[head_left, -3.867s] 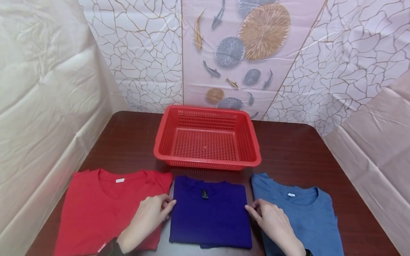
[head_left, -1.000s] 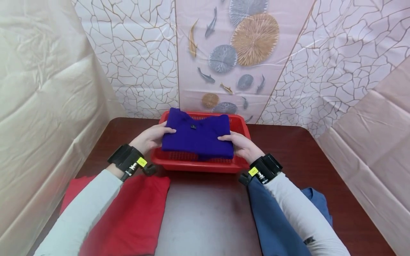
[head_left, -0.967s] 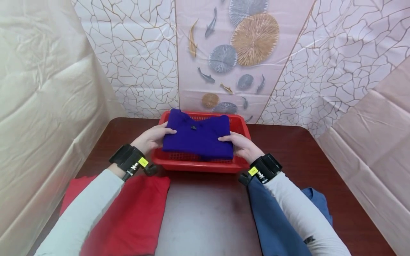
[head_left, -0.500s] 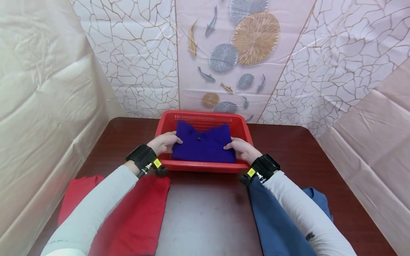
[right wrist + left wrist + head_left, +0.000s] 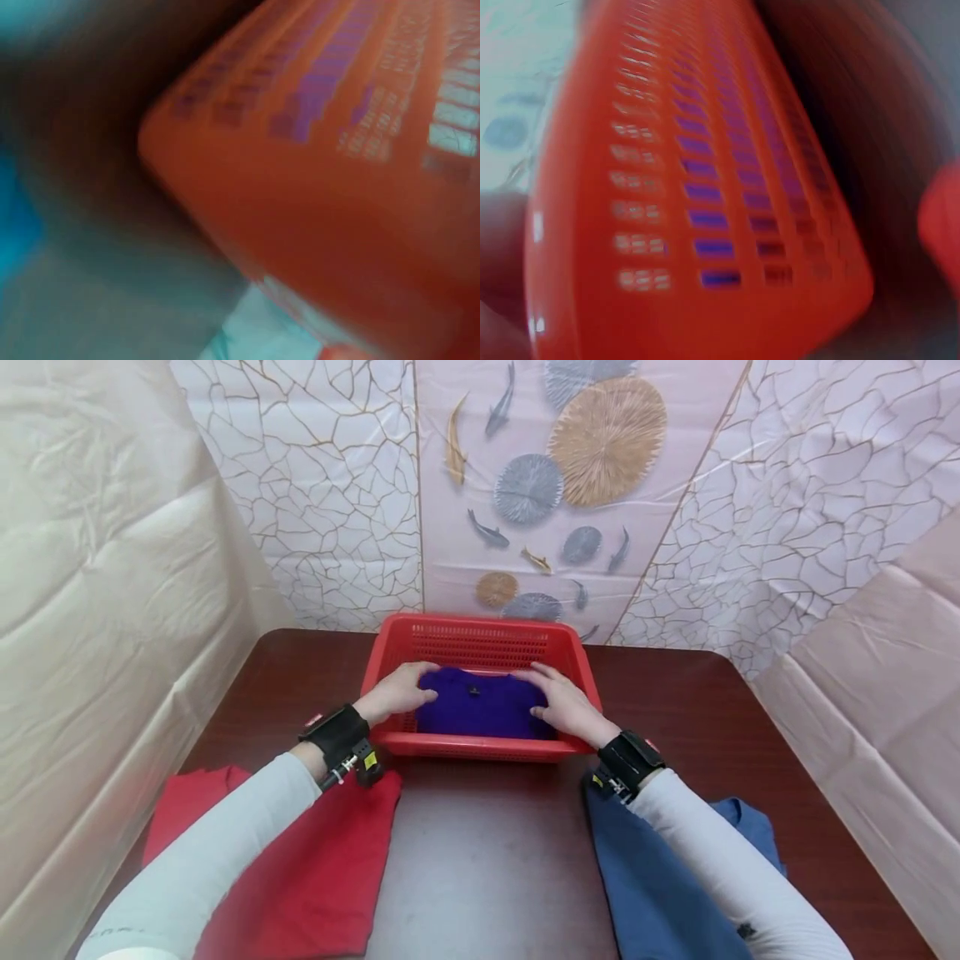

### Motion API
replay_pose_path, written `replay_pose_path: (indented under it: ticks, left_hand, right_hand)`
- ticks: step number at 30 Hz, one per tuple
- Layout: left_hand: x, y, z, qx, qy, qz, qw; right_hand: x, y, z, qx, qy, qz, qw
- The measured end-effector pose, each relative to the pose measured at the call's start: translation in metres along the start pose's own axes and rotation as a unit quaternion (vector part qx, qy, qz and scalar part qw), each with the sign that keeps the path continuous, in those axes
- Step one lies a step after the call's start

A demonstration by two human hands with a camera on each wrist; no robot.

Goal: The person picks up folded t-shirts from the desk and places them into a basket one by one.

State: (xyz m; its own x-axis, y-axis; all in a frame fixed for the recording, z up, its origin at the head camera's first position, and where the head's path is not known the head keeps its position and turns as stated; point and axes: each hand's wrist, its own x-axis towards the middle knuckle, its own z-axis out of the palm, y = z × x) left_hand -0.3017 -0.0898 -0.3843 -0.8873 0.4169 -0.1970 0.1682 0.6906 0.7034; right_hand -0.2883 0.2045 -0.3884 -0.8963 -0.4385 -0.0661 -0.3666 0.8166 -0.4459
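Observation:
A folded dark-blue T-shirt [image 5: 480, 706] lies inside the red plastic basket [image 5: 480, 746], its neck label toward the back. My left hand [image 5: 397, 691] reaches over the basket's left side, fingers spread loosely at the shirt's left edge. Over the right side, my right hand [image 5: 564, 700] has its fingers extended above the shirt's right edge. Neither hand grips the cloth. Both wrist views are blurred: the left one shows the basket wall [image 5: 690, 187] with blue cloth behind its slots, and the right one shows another basket wall [image 5: 300, 195].
A folded red T-shirt [image 5: 322, 868] lies at the front left of the dark brown table [image 5: 675, 710], partly under the left forearm. On the right, a folded steel-blue T-shirt [image 5: 637, 868] is partly covered by the right forearm. Patterned cloth hangs behind the table.
The dark-blue T-shirt has gone from the table's front middle into the basket, carried by both hands. It sank lower inside, and both hands have since let go of it.

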Motion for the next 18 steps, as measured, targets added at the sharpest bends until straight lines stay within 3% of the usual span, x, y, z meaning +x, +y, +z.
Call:
replay_pose_path:
  ticks: [2,4,6,9,11,14,18]
  left_hand:
    - [0.000,0.002,0.003,0.128,-0.027,0.050,0.9902]
    - [0.001,0.004,0.008,0.203,-0.081,0.067,0.9735]
    - [0.002,0.004,0.013,0.231,-0.133,0.048,0.9625]
    - [0.002,0.003,0.018,0.233,-0.175,0.006,0.9565]
    - [0.002,0.002,0.020,0.226,-0.179,-0.008,0.9576]
    - [0.002,0.002,0.019,0.236,-0.155,0.014,0.9592]
    - [-0.003,0.009,0.013,0.246,-0.064,0.056,0.9655]
  right_hand:
    - [-0.001,-0.001,0.000,-0.045,-0.058,-0.058,0.9956]
    - [-0.003,-0.003,0.001,-0.046,-0.134,-0.070,0.9874]
    - [-0.004,-0.003,0.003,-0.036,-0.192,-0.047,0.9796]
    - [-0.005,-0.003,0.007,-0.027,-0.223,-0.017,0.9742]
    - [-0.005,-0.002,0.009,-0.030,-0.219,-0.020,0.9750]
    - [-0.004,-0.003,0.009,-0.044,-0.183,-0.040,0.9813]
    - [-0.005,-0.009,0.006,-0.048,-0.063,-0.040,0.9961]
